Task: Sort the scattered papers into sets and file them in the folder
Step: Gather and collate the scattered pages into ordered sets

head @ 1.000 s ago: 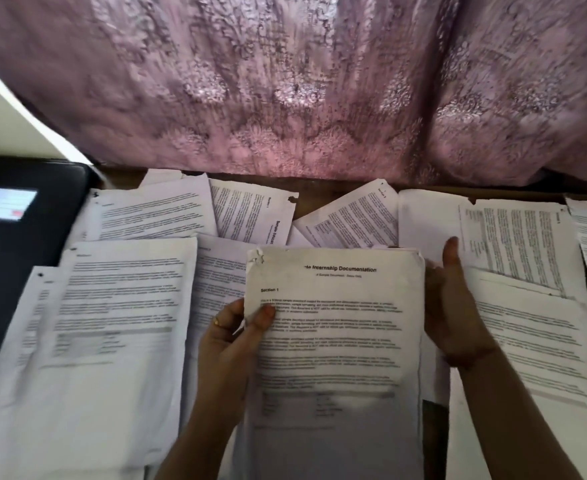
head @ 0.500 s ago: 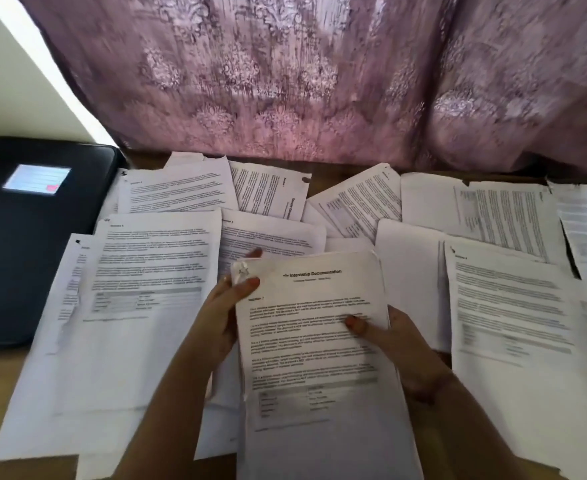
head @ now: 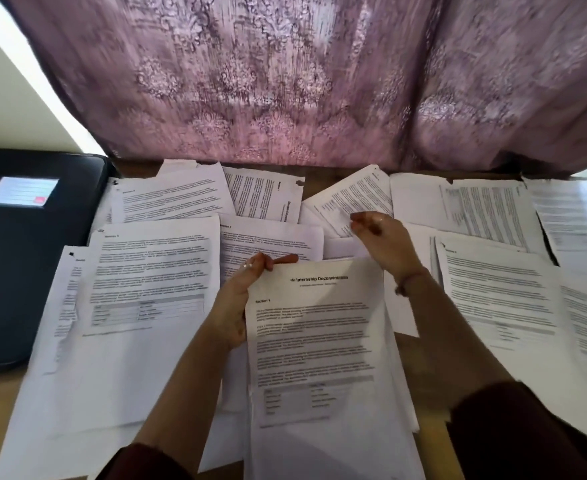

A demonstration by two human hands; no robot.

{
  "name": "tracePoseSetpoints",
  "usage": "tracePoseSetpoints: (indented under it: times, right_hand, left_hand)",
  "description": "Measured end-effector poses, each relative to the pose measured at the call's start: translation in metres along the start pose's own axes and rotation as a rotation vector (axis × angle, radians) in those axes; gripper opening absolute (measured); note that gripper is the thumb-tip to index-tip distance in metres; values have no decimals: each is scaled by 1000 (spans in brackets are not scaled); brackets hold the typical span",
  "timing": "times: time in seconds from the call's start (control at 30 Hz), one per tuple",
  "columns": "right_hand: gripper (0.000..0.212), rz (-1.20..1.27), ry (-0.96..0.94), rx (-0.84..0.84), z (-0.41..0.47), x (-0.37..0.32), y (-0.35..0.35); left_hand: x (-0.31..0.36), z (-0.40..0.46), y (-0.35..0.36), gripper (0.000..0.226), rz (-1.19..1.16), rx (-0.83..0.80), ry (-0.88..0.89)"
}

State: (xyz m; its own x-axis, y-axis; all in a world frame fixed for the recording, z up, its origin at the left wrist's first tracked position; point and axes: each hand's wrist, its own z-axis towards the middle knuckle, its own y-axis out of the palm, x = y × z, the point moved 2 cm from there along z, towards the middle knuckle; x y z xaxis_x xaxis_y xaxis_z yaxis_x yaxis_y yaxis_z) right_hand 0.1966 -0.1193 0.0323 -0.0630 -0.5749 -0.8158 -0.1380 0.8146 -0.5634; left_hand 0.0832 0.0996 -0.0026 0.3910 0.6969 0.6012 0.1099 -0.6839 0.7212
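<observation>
I saw my left hand gripping the stack of papers by its top-left corner; my right hand hovered beyond it, fingers loosely curled, holding nothing.

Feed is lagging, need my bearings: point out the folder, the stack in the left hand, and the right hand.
Folder (head: 36, 271): head view, on its black cover below the label.
Stack (head: 316, 341): head view, on the top page's text.
Right hand (head: 385, 240): head view, on the back of the hand.
</observation>
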Motion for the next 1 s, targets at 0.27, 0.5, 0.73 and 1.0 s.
tracePoseSetpoints:
  times: [0.27, 0.5, 0.73, 1.0]
  right_hand:
    - [33, -283, 131, -109, 51, -13, 44]
    - [21, -88, 95, 20, 63, -6, 18]
    - [31, -196, 234, 197, 74, 16, -2]
    - [30, -291, 297, 245, 74, 25, 0]
  left_hand:
    - [-1, 15, -2, 29, 125, 64, -35]
    - [-4, 15, -6, 29, 111, 64, -28]
    - [-6, 16, -15, 43, 102, 115, -65]
    - [-6, 15, -13, 32, 71, 122, -55]
